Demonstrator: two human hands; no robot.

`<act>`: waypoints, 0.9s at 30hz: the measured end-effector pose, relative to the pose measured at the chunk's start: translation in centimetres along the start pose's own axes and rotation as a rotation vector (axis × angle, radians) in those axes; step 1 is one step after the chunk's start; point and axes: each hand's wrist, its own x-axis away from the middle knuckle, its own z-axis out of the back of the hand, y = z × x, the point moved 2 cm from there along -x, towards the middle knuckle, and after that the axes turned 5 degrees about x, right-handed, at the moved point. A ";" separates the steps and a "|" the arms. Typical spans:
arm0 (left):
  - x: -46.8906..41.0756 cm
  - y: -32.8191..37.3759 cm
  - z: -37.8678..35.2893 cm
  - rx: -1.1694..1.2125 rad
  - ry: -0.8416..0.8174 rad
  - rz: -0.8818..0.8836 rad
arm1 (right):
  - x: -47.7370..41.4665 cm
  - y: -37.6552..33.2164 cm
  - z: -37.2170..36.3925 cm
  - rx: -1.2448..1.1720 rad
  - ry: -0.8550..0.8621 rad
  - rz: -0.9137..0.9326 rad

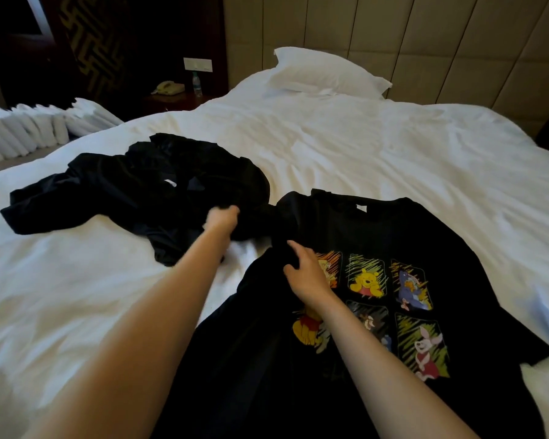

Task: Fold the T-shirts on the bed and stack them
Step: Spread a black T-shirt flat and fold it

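Spread flat and print up on the white bed, from centre toward 5 o'clock: a black printed T-shirt with cartoon panels across the chest, collar toward 12 o'clock. At the shirt's 10 o'clock corner, the left hand, fingers closed in a fist around the bunched sleeve — blurred, so the finer grip hard to read. Just at 4 o'clock of it, the right hand, fingers curled and pinching a fold of the same shirt at the edge of the print. Touching the gripped sleeve and trailing off toward 10 o'clock: crumpled black T-shirts, unfolded, in a loose heap on the bed.

Far off near 12 o'clock, a white pillow against a padded headboard. Around 11 o'clock, a telephone and a water bottle on a dark nightstand. Toward 9 to 10 o'clock — beyond the bed's edge — a row of folded white towels.
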 end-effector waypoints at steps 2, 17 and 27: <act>-1.3 3.2 1.4 -0.136 0.093 -0.200 | -0.5 -0.3 -0.3 0.085 -0.091 0.031; 4.6 9.7 -6.9 -0.111 -0.245 -0.342 | -2.0 -1.1 2.5 -0.463 -0.190 -0.236; 15.9 2.7 -18.6 -0.421 -0.617 -0.436 | 3.8 9.1 17.4 0.219 0.505 -0.427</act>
